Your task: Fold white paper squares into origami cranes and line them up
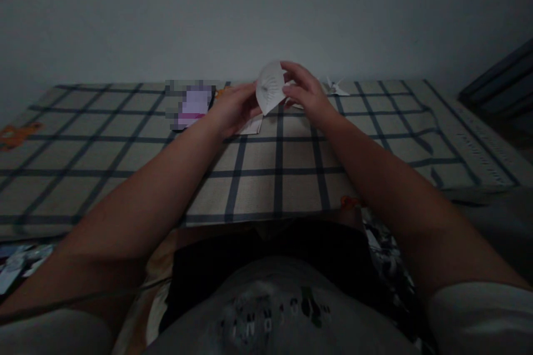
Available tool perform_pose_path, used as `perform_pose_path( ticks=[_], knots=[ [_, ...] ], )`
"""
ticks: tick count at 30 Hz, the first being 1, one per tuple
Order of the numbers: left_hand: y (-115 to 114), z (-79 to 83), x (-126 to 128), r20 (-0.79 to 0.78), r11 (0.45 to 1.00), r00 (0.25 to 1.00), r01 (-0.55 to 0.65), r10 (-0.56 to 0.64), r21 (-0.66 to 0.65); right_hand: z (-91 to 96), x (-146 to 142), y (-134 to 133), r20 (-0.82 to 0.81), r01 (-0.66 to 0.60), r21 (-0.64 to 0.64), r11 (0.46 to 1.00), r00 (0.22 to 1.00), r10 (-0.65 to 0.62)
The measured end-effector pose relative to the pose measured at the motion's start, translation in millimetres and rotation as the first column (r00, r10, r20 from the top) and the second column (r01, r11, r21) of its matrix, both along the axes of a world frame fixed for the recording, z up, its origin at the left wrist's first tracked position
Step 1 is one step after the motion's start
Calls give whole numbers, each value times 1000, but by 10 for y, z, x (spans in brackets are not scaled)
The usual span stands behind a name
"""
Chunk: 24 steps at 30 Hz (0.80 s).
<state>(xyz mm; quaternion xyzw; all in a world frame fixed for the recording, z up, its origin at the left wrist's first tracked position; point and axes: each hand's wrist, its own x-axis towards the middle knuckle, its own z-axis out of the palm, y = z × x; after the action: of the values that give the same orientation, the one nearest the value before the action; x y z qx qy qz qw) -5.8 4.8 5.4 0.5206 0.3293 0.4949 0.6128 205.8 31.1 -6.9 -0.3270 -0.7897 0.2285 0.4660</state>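
Your paper [270, 87] is in the upper middle of the frame, your right hand [305, 89] pinching its right edge, your left hand [241, 104] at its left, grip hard to tell, and it's likely light and easily crushed, so hold its edges softly.

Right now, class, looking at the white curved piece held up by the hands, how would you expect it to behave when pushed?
The white curved piece looks thin and papery, so it is probably light. Its fine radiating lines, if creases, might stiffen it slightly. Its pointed lower corner would likely bend first under a push.
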Motion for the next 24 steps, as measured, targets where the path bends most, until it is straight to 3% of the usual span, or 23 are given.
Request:
perform_pose_path(
  ticks=[4,7,12,18,24],
  knots=[
    [-32,56,-9,71,999,997,10,-7,-41,130,-1,-204,96,65,175,982,992,-83],
    [-48,83,-47,123,995,992,34,-23,-89,250,18,-334,233,15,263,965,969,-79],
    [-47,68,-74,100,991,993,67,-55,-120,217,71,-229,378,-51,372,927,920,-101],
    [-55,-26,11,-68,998,997,-41,44,37,89,71,-155,426,-14,385,923,890,-164],
    [122,-188,-35,-173,954,960,-173,219,246,199,-23,-340,568,29,428,903,769,-294]
  ],
)
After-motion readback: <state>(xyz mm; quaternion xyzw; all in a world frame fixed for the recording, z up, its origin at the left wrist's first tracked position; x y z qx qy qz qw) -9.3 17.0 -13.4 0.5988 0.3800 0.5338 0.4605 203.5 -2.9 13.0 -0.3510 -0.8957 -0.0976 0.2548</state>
